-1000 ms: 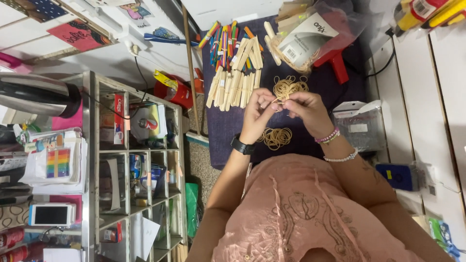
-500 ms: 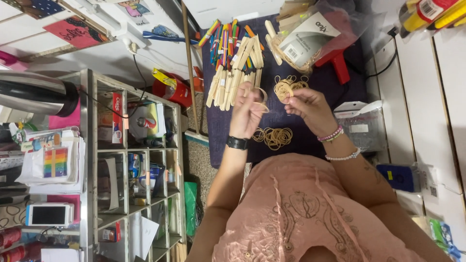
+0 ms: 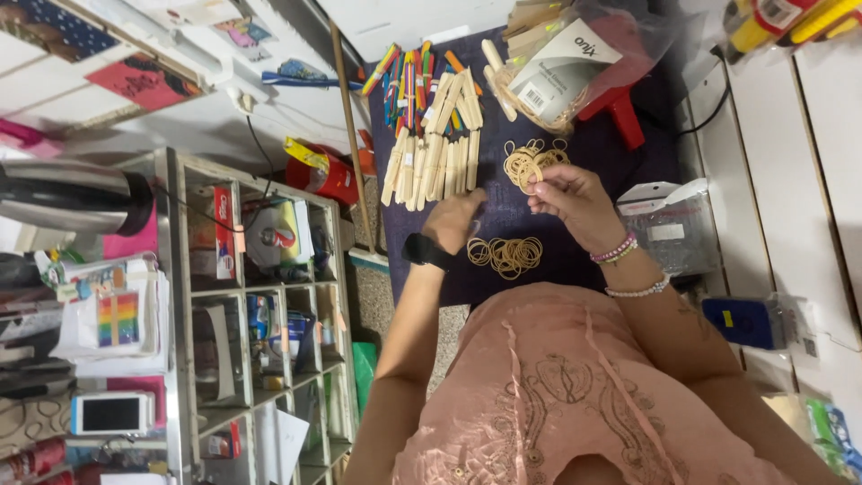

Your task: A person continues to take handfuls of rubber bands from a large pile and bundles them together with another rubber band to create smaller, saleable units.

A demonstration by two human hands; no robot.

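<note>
My right hand (image 3: pixel 575 202), with bead bracelets at the wrist, pinches a bunch of tan rubber bands (image 3: pixel 530 164) just above the dark purple mat (image 3: pixel 575 260). My left hand (image 3: pixel 453 220) wears a black watch. It reaches left to the near ends of the plain wooden sticks (image 3: pixel 431 162), and its fingertips are at a stick's end. Its fingers are hidden behind the back of the hand. A second loose pile of rubber bands (image 3: pixel 507 254) lies on the mat between my wrists. Coloured sticks (image 3: pixel 413 76) lie beyond the plain ones.
A clear bag of sticks with a paper label (image 3: pixel 561 72) and a red tool (image 3: pixel 615 112) lie at the mat's far end. A small plastic box (image 3: pixel 669 229) stands right of my right wrist. A metal shelf (image 3: pixel 260 305) crammed with supplies stands on the left.
My left hand has let go of the rubber bands and moved left to the plain sticks. My right hand stays where it was with the bunch of bands.
</note>
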